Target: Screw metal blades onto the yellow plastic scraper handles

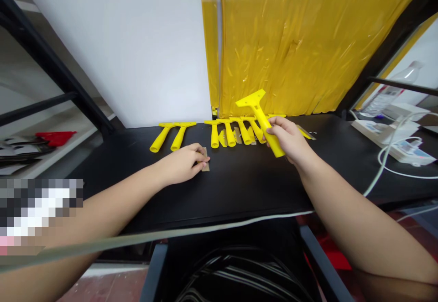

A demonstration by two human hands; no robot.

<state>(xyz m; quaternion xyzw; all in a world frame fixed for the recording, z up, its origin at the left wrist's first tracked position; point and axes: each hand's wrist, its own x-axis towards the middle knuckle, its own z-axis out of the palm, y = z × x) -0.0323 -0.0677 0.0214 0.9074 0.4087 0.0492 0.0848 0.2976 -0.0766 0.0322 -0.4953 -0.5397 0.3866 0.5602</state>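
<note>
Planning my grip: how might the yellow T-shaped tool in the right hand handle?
The tool is probably stiff: it shows no sag in the right hand. Laid down, its wide crosspiece would likely resist rolling.

Black tabletop (pixel 232 192), right hand (pixel 290 140) gripping T-shaped yellow tool (pixel 263 118) tilted above it, left hand (pixel 183 163) touching flat tan piece (pixel 205 167) on it, two matching tools (pixel 160 138) at its back left, tool row (pixel 214 136) along its back middle, white panel (pixel 143 51) and yellow sheeting (pixel 280 42) behind it
</note>
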